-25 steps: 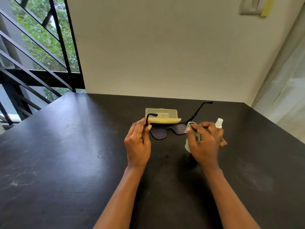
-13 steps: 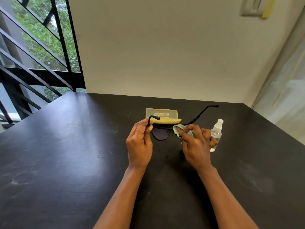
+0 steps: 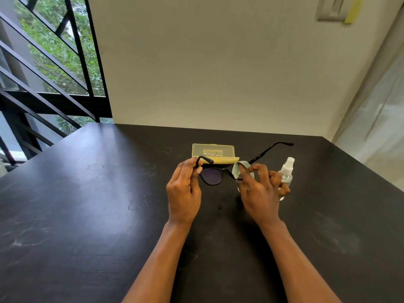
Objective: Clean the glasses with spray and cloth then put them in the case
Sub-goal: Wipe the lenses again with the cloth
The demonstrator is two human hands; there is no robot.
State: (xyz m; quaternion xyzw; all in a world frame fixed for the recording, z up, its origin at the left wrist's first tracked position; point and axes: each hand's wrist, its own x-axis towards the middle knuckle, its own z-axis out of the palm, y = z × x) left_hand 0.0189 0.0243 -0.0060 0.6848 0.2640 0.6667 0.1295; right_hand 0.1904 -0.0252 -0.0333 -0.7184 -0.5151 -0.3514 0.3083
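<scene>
Above the black wooden table (image 3: 91, 215), seen from the head camera, the person holds a pair of black-framed glasses with dark lenses (image 3: 211, 176) just in front of the open yellow plastic case (image 3: 213, 150). The left hand (image 3: 184, 191) pinches the frame's left end where the arm folds out, fingers curled round it. The right hand (image 3: 260, 191) pinches a pale green cleaning cloth (image 3: 239, 169) over the right lens, thumb and forefinger closed on it, the other fingers curled loosely. The right arm of the glasses sticks out past the case's right end. A small clear spray bottle with a white nozzle (image 3: 286, 171) stands on the table right of the case, just behind the right hand.
</scene>
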